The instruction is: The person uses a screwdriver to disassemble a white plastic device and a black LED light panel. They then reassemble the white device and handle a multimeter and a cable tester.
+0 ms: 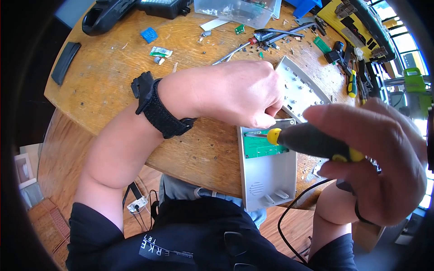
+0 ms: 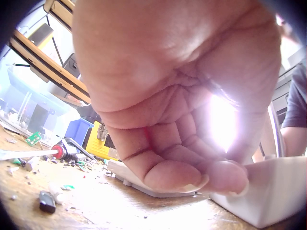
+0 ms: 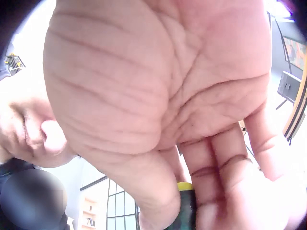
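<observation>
My right hand (image 1: 384, 158) grips a screwdriver (image 1: 312, 139) by its dark handle with yellow ends, thumb and fingers around it. The shaft reaches left over a green circuit board (image 1: 260, 151), its tip at the board's upper left. That board sits in the far end of an open light-grey plastic housing (image 1: 271, 176), which has a round speaker grille. With fingers curled, my left hand (image 1: 239, 92) holds the housing's far edge; in the left wrist view its fingertips (image 2: 225, 177) meet near the housing's corner. Behind it lies a second grey shell half (image 1: 303, 86) with small posts.
A red-handled screwdriver (image 1: 251, 41) lies among scraps beyond the left hand. Farther back stand a clear bin (image 1: 239, 20) and a yellow case (image 1: 352, 27). A blue piece (image 1: 149, 35) and a small green-white packet (image 1: 161, 52) lie on the wooden table (image 1: 104, 90). A black cable (image 1: 289, 212) hangs nearby.
</observation>
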Demonstrator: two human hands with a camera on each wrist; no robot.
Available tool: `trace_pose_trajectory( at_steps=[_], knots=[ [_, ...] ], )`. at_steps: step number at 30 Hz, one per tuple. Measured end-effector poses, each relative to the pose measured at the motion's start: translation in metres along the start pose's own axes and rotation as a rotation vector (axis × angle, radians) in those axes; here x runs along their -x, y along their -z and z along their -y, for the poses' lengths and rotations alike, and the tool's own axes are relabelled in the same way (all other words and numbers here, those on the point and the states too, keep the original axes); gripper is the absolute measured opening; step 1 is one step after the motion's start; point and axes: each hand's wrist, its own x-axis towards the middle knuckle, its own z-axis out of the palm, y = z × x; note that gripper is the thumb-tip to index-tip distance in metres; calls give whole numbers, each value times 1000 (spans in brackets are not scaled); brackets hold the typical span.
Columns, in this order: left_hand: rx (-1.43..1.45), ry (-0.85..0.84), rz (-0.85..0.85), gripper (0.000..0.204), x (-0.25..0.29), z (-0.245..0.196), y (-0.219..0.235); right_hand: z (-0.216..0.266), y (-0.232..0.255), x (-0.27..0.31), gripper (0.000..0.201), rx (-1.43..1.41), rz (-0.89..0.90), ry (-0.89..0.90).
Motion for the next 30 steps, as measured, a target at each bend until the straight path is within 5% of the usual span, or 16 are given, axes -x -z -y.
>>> trace_pose_trajectory(
  at_steps=[5,7,8,11,23,26,30],
  knots=[
    [-3,-1,4,18,0,-3,0,0,-3,-5,41,-11,-11,8],
    [23,276,92,26,-2,-18,8,5,-8,-20,41,-14,-14,11],
    [4,284,111,25,-3,-19,10,4,-8,-20,42,-16,-15,12],
    [-32,159,84,26,-2,-11,5,-9,2,10,42,-22,-22,18],
    [-12,190,132,25,-4,-18,9,-12,6,25,47,-28,-18,15],
    [-10,111,87,27,-4,-8,2,4,-14,-43,48,-29,-15,13],
    [-55,155,65,15,-4,-15,6,-29,15,34,50,-26,-5,10]
  ],
)
